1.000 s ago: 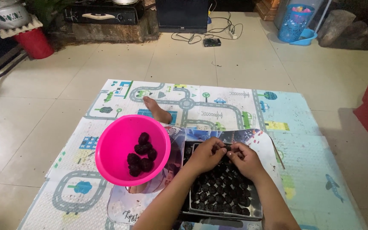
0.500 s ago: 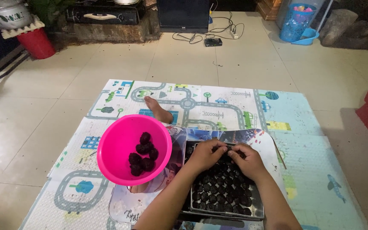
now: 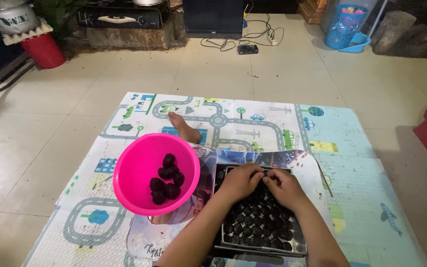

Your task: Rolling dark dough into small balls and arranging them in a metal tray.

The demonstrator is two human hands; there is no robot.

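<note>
Pink bowl (image 3: pixel 144 165) of dark balls (image 3: pixel 165 179) stood just left of the metal tray (image 3: pixel 300 242) on the play mat (image 3: pixel 253 118). Left hand (image 3: pixel 239 181) and right hand (image 3: pixel 283 187) met over the tray's far end, fingertips pinched together on a small dark piece (image 3: pixel 262 178).

Colours and patterns, placed from the two hands. Under the left hand (image 3: pixel 239 182) and right hand (image 3: pixel 283 187): grey metal tray (image 3: pixel 300 242) filled with rows of black round pieces (image 3: pixel 253 225). Just left of the hands: bright pink bowl (image 3: pixel 139 168) holding dark purple-black balls (image 3: pixel 166 179). Beneath all: pale play mat (image 3: pixel 253 123) printed with grey roads, green trees, blue cars. Far left beyond: red bucket (image 3: pixel 45 50). Far right beyond: blue basket (image 3: pixel 344 27).
</note>
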